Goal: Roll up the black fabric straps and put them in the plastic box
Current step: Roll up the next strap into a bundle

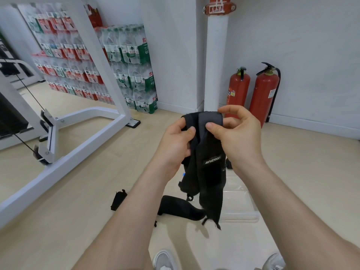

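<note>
Pinched shut, thumb against fingers: left grip [176, 142] and right grip [236, 137], on the folded top of a black fabric strap [211, 176]. Held mid-air above the clear plastic box [241, 207]. Matte, doubled over, logo tag. Long axis vertical, loose ends pointing down.

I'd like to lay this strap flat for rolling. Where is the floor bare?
Bare floor lies right of the plastic box, toward the fire extinguishers, and left, between the white frame and the small rolled strap. It is crowded below the held strap: a loose strap lies beside the box.
</note>
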{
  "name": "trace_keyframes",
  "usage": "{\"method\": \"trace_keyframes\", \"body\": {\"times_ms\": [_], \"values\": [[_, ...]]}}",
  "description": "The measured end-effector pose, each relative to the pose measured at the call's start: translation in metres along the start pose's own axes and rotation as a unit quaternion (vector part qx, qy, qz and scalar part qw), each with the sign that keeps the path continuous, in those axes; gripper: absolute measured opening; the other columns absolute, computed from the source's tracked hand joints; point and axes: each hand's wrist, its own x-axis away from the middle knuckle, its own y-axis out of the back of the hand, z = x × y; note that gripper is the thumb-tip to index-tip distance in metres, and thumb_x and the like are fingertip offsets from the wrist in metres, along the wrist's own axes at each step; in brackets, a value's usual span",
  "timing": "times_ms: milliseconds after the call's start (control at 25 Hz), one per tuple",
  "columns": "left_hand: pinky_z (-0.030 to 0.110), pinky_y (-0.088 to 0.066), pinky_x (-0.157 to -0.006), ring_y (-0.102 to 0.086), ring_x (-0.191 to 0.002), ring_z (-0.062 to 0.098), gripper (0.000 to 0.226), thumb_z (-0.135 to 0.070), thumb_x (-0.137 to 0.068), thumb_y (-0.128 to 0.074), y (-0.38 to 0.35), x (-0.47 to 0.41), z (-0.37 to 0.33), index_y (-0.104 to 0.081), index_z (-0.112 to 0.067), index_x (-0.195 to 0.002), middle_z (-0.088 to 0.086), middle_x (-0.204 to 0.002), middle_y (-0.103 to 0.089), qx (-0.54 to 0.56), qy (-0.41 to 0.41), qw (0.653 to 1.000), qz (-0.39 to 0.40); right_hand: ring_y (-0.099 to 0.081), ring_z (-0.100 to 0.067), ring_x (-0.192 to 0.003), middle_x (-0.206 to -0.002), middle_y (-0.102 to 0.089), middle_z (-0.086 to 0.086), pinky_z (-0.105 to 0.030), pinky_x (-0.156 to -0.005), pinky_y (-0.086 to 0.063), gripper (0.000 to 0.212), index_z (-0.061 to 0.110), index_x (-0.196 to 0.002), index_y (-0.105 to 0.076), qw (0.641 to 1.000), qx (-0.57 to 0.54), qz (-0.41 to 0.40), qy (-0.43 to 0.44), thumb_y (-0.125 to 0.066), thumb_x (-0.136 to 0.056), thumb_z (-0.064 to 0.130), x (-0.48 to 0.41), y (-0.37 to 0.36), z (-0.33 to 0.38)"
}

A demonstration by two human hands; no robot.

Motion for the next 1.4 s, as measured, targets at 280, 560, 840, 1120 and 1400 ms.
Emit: {"method": "trace_keyframes", "body": {"times_ms": [280,560,840,1120,1400], "values": [[0.052,-0.056,-0.089,-0.072,-0.095,0.03,0.049,0.001,-0.08,-0.071,-0.005,0.007,0.002,-0.058,-0.016,-0.125,0.015,-0.1,-0.074,-0.089,-0.065,0.994,-0.002,-0.073,-0.015,-0.073,-0.07,-0.074,-0.001,-0.03,-0.072,-0.059,0.029,0.02,-0.096,-0.066,0.999,-0.036,-0.024,0.031,-0.079,-0.078,0.002,-0.002,-0.002,0.0],[0.052,-0.055,-0.091,-0.072,-0.092,0.025,0.046,0.009,-0.087,-0.061,-0.02,0.013,0.009,-0.053,-0.029,-0.112,0.011,-0.095,-0.075,-0.089,-0.058,0.991,-0.082,-0.058,-0.006,-0.11,-0.114,-0.062,0.008,-0.02,-0.091,-0.046,0.055,0.032,-0.129,-0.05,0.991,0.105,-0.006,0.088,-0.077,-0.083,0.02,-0.012,-0.001,-0.008],[0.051,-0.055,-0.091,-0.068,-0.1,0.032,0.024,-0.001,-0.095,-0.052,-0.023,0.005,0.01,-0.058,-0.015,-0.114,0.014,-0.107,-0.07,0.015,-0.031,0.985,-0.169,-0.073,-0.02,-0.09,-0.094,-0.077,-0.002,-0.035,-0.081,-0.058,0.042,0.014,-0.105,-0.071,0.964,0.0,0.175,-0.198,-0.051,-0.098,0.05,0.0,-0.002,-0.013],[0.033,-0.047,-0.061,-0.054,-0.055,0.012,0.043,-0.037,-0.096,-0.058,-0.027,-0.007,0.012,-0.054,-0.011,-0.061,-0.004,-0.054,-0.059,-0.043,-0.066,0.95,-0.303,-0.06,-0.027,-0.086,-0.093,-0.065,-0.005,-0.04,-0.073,-0.045,0.02,0.011,-0.101,-0.047,0.986,0.162,0.026,0.028,-0.047,-0.102,0.03,0.035,-0.04,-0.023],[0.043,-0.054,-0.068,-0.062,-0.065,0.027,0.047,-0.048,-0.084,-0.066,-0.028,-0.014,0.023,-0.065,-0.005,-0.065,0.01,-0.068,-0.067,-0.032,-0.008,0.972,-0.232,-0.063,-0.012,-0.076,-0.08,-0.066,0.004,-0.039,-0.075,-0.052,0.011,0.019,-0.086,-0.057,0.996,0.074,-0.002,-0.039,-0.059,-0.095,0.025,0.006,-0.025,-0.027]]}}
